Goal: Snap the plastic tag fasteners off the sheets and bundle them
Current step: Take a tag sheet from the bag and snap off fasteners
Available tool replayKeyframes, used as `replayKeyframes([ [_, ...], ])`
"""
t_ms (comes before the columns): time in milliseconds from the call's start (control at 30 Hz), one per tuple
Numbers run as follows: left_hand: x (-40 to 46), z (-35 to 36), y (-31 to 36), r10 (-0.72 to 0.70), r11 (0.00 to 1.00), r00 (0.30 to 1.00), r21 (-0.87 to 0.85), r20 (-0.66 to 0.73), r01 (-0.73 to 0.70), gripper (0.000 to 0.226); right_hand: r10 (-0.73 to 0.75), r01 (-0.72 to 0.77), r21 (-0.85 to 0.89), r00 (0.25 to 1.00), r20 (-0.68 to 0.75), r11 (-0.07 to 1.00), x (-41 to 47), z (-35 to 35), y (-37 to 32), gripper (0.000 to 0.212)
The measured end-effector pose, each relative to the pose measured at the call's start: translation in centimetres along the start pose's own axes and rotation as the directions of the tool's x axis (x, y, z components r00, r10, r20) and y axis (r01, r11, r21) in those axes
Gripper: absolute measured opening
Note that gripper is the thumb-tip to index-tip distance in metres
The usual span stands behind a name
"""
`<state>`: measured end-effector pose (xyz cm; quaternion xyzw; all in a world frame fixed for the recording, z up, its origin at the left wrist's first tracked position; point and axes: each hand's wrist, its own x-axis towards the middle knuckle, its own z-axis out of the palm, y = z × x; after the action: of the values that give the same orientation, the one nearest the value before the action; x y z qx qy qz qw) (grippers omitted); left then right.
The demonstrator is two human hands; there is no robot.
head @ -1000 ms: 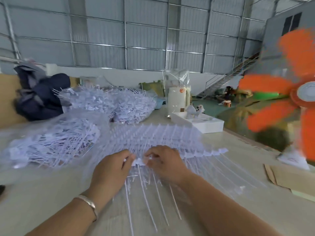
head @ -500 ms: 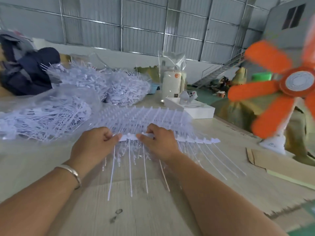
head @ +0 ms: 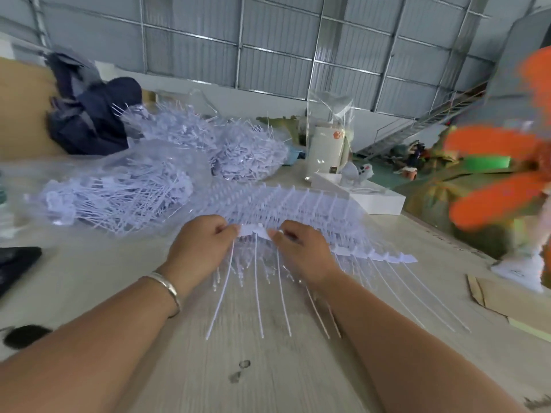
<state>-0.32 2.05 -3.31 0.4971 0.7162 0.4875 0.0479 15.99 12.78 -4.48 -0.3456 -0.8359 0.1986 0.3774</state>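
Both hands are on the same sheet (head: 298,216) of fasteners, which lies on the table (head: 283,368) just in front of the person: the left hand (head: 198,244) and the right hand (head: 301,248) each curl their fingers over its near strip (head: 255,231), pinching it with a short bare stretch between them, so the step in hand looks like snapping a section off the sheet. The next move probably calls for a sharp bend or twist of that strip between the two grips, with the loose tails (head: 259,293) kept together for bundling. The fingertips are tucked under the knuckles, so exactly how they grip is hidden (the strip under the right hand too). Heaps of fasteners (head: 119,198) behind are blurred; whether they are bundled is unclear, and the fan (head: 501,180) at right is smeared and cut off
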Motion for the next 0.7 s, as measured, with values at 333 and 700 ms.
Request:
replayKeyframes([
  [333, -0.9, 0.9, 1.5, -0.104, 0.777, 0.912, -0.540, 0.396, 0.323, 0.018, -0.070, 0.032, 0.336, 0.992, 0.102, 0.941, -0.4, -0.8, -1.5, 0.051],
  [700, -0.2, 0.2, 2.0, -0.355, 0.473, 0.834, -0.688, 0.423, 0.550, 0.017, 0.023, -0.027, 0.266, 1.000, 0.015, 0.964, 0.1, -1.9, -0.6, 0.029],
])
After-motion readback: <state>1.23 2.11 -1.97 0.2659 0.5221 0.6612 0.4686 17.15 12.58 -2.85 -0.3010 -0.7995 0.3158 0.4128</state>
